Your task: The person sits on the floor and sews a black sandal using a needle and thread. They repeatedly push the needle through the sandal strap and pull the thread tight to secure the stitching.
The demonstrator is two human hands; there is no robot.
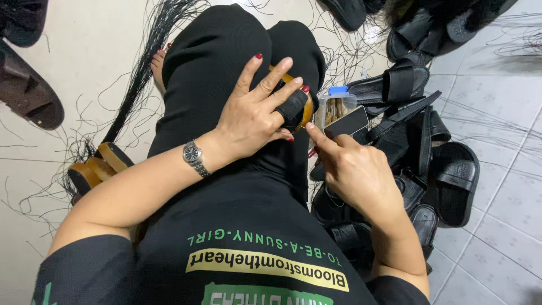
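**Sandal on the knee, both hands at its strap**

- Left hand [254, 116]: laid over a tan-soled sandal [302, 101] resting on the person's raised knee. The fingers are spread across the sole and its black strap [292, 107], pressing it against the black trouser leg; grip closed on the sandal. Red nail polish; a metal wristwatch [193, 157] on the wrist.
- Right hand [353, 169]: just beside the sandal, at its near edge. Forefinger and thumb are drawn together at a point near the strap. What is pinched cannot be told; the grip reads as closed, pinching.
- Black cords [141, 73]: a thick bundle lying on the floor to the left of the leg, with loose strands scattered over the pale tiled floor [491, 96].
- Wooden soles [99, 166]: two tan pieces with dark rims, on the floor at the left, beside the end of the cord bundle.
- Black sandals [446, 175]: a heap of finished slides with broad straps, on the floor to the right, reaching up to the top edge.
- Brown sandal [28, 96]: on the floor at the far left.
- Clear plastic jar [334, 104]: blue lid, brownish contents, standing just beyond the right hand. A dark flat rectangular object [347, 123] leans beside it.
- Black shirt: yellow band and green lettering, lower middle.
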